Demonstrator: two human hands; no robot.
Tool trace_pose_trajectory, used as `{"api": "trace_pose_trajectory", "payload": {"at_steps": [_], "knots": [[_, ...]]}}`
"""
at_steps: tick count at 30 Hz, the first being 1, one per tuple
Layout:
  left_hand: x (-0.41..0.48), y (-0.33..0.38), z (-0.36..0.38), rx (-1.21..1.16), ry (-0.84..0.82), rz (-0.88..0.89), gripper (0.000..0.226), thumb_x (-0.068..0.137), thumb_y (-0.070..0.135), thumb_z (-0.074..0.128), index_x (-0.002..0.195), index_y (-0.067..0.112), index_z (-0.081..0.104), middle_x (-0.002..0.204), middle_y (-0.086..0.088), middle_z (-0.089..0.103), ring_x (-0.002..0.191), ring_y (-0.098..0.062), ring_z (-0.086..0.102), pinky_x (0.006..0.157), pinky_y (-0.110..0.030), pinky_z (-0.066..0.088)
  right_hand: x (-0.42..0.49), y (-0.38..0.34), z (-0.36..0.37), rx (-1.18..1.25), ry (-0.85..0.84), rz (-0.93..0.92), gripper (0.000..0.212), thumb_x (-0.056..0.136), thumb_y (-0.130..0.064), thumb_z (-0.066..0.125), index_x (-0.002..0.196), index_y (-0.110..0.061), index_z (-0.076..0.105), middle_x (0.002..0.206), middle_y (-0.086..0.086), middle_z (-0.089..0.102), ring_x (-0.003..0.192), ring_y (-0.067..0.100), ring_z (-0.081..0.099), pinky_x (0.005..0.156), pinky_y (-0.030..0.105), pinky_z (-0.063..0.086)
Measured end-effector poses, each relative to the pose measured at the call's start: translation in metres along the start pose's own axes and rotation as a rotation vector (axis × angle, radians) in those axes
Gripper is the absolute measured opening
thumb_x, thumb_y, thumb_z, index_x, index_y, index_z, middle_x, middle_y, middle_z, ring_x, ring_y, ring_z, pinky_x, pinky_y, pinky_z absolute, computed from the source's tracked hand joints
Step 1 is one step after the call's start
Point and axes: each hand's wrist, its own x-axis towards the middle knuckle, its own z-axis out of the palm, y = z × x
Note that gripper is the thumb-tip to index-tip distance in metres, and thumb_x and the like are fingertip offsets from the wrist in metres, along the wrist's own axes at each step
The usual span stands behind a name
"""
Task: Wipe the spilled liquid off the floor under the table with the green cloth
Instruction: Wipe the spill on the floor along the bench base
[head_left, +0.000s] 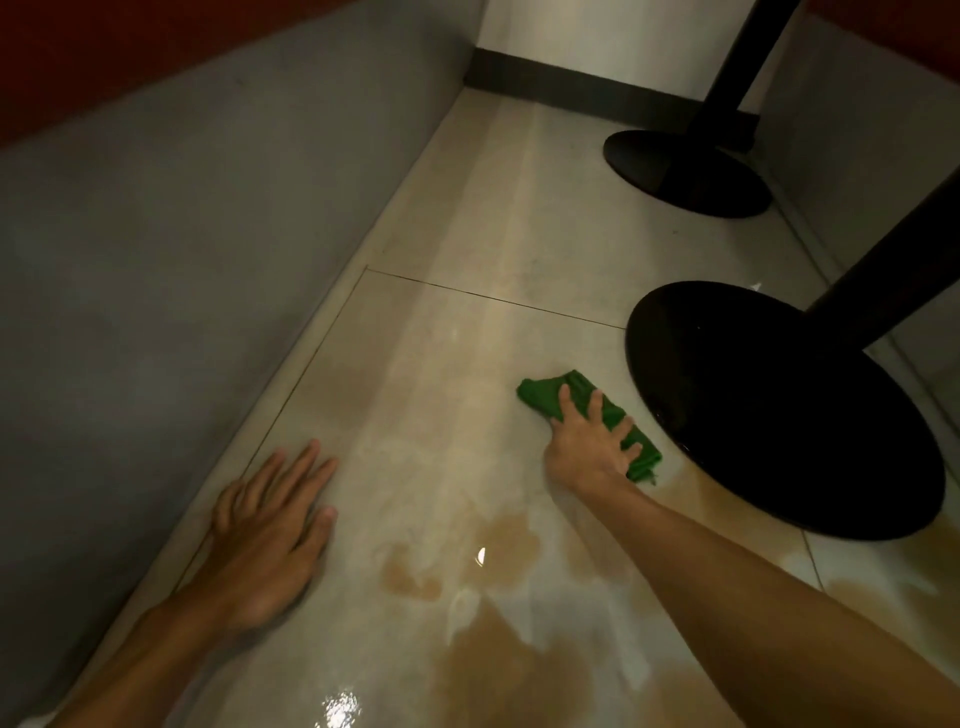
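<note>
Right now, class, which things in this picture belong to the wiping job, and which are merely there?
Job: green cloth; brown spilled liquid; right hand pressing the cloth; floor.
Just there: near table base; far table base; grey panel; left hand flat on floor.

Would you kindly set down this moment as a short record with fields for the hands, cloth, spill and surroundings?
right hand: spread fingers press the green cloth onto the floor, beside the near table base
left hand: flat on the floor, holding nothing, close to the grey panel
green cloth: bunched, partly under the right hand
spill: brown puddles on the tiles, nearer the camera than the cloth and along the near table base
far table base: farther back, dry floor around it
</note>
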Motion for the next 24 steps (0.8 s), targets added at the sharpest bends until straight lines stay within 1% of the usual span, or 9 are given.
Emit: {"api": "trace_pose_trajectory", "payload": {"at_steps": [2, 4, 8, 13, 14, 16, 19, 21, 24], "knots": [[0.000, 0.002, -0.002, -0.048, 0.013, -0.006, 0.070, 0.080, 0.065, -0.005, 0.144, 0.049, 0.017, 0.151, 0.031, -0.001, 0.143, -0.001, -0.001, 0.113, -0.031, -0.004, -0.005, -0.011, 0.003, -0.001, -0.003, 0.002, 0.056, 0.103, -0.030, 0.026, 0.151, -0.038, -0.003, 0.160, 0.002, -0.014, 0.142, 0.048, -0.010, 0.112, 0.066, 0.005], [0.001, 0.001, -0.004, -0.065, 0.023, -0.004, 0.069, 0.079, 0.064, -0.008, 0.142, 0.051, 0.017, 0.150, 0.032, 0.000, 0.142, 0.001, 0.001, 0.112, -0.029, -0.004, -0.017, -0.026, 0.008, -0.008, -0.010, -0.044, 0.059, 0.103, -0.029, 0.029, 0.151, -0.037, -0.003, 0.160, 0.002, -0.014, 0.142, 0.048, -0.009, 0.112, 0.067, 0.005], [0.000, -0.002, -0.003, -0.025, 0.000, 0.030, 0.066, 0.080, 0.059, -0.006, 0.143, 0.052, 0.011, 0.151, 0.031, -0.004, 0.139, 0.005, -0.003, 0.111, -0.028, -0.005, -0.069, -0.068, 0.034, -0.055, -0.021, -0.277, 0.069, 0.099, -0.023, 0.039, 0.151, -0.038, -0.004, 0.160, 0.004, -0.016, 0.142, 0.047, -0.013, 0.112, 0.067, -0.003], [0.002, -0.010, -0.005, -0.028, -0.013, 0.074, 0.061, 0.085, 0.051, 0.003, 0.146, 0.048, 0.013, 0.153, 0.028, -0.001, 0.140, 0.003, -0.001, 0.110, -0.028, -0.001, -0.128, -0.096, 0.060, -0.152, -0.128, -0.526, 0.084, 0.091, -0.021, 0.050, 0.150, -0.041, -0.007, 0.157, 0.001, -0.024, 0.139, 0.044, -0.024, 0.111, 0.064, -0.012], [0.003, -0.011, -0.004, -0.037, -0.016, 0.075, 0.060, 0.086, 0.048, 0.007, 0.145, 0.048, 0.014, 0.153, 0.027, 0.000, 0.140, 0.004, -0.001, 0.110, -0.027, -0.001, -0.132, -0.094, 0.063, -0.174, -0.138, -0.568, 0.083, 0.092, -0.022, 0.049, 0.149, -0.042, -0.007, 0.157, -0.001, -0.024, 0.139, 0.043, -0.025, 0.111, 0.062, -0.013], [0.003, -0.014, -0.004, -0.052, -0.014, 0.086, 0.060, 0.086, 0.047, 0.008, 0.145, 0.047, 0.015, 0.153, 0.027, 0.002, 0.139, 0.005, -0.002, 0.110, -0.026, -0.001, -0.130, -0.085, 0.063, -0.179, -0.139, -0.645, 0.072, 0.097, -0.028, 0.044, 0.149, -0.045, -0.002, 0.159, -0.004, -0.019, 0.142, 0.040, -0.021, 0.112, 0.060, -0.011], [0.001, -0.019, -0.001, -0.052, -0.002, 0.106, 0.063, 0.084, 0.047, 0.007, 0.146, 0.046, 0.018, 0.152, 0.028, 0.003, 0.138, 0.006, -0.001, 0.110, -0.025, -0.002, -0.106, -0.067, 0.045, -0.151, -0.157, -0.725, 0.053, 0.101, -0.038, 0.035, 0.148, -0.048, 0.012, 0.161, -0.007, -0.005, 0.146, 0.033, -0.008, 0.116, 0.057, 0.000], [0.001, -0.018, -0.001, -0.069, 0.004, 0.106, 0.061, 0.086, 0.045, 0.011, 0.146, 0.045, 0.021, 0.152, 0.028, 0.003, 0.138, 0.006, 0.000, 0.110, -0.026, -0.002, -0.090, -0.059, 0.035, -0.156, -0.142, -0.715, 0.049, 0.102, -0.042, 0.031, 0.148, -0.048, 0.015, 0.161, -0.007, -0.001, 0.147, 0.031, -0.004, 0.118, 0.055, 0.004], [0.001, -0.016, -0.003, -0.055, 0.004, 0.104, 0.059, 0.088, 0.041, 0.014, 0.147, 0.044, 0.018, 0.150, 0.029, -0.001, 0.138, 0.007, -0.002, 0.111, -0.025, -0.003, -0.090, -0.055, 0.040, -0.129, -0.096, -0.613, 0.049, 0.103, -0.043, 0.027, 0.148, -0.048, 0.011, 0.161, -0.007, -0.006, 0.147, 0.030, -0.008, 0.118, 0.053, -0.001]]}}
